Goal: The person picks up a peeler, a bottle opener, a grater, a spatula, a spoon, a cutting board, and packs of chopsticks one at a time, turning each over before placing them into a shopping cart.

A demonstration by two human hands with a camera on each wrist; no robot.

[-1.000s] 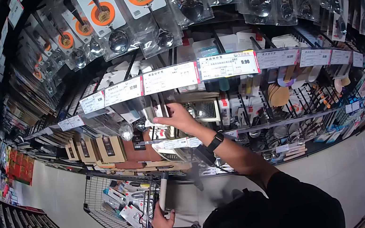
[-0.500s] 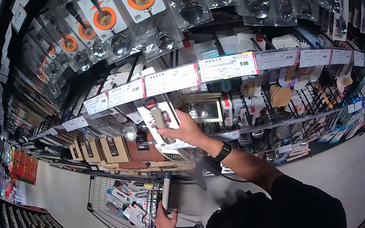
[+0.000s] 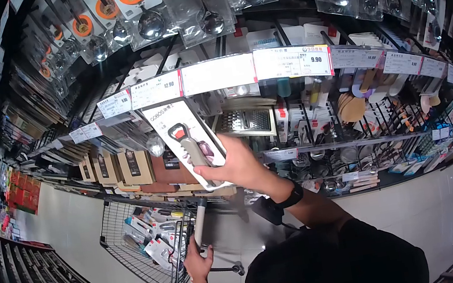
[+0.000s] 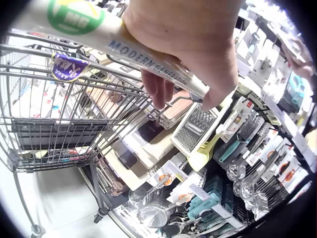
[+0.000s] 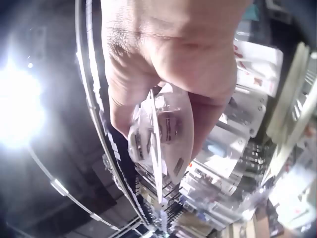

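My right hand [image 3: 230, 167] grips the lower end of a carded pack with a bottle opener [image 3: 188, 144] in it, held out in front of the shop shelves. In the right wrist view the fingers [image 5: 148, 84] pinch the clear blister pack [image 5: 166, 131] edge-on. My left hand [image 3: 198, 261] is wrapped round the white handle [image 3: 200, 228] of a wire shopping cart [image 3: 142, 246]. The left wrist view shows those fingers [image 4: 198, 34] curled round the printed handle bar [image 4: 99, 29].
Shelves of hanging kitchen tools fill the view: bagged ladles [image 3: 199, 3] above, price tags [image 3: 285, 64] along the rail, a grater [image 3: 247, 121] behind the pack, boxed goods [image 3: 124, 169] at lower left. The cart holds several packs [image 3: 157, 247]. An aisle floor [image 3: 70, 237] runs left.
My right hand has drawn the bottle opener pack off the shelf hook and brought it down and toward me. The left hand stays on the cart handle.
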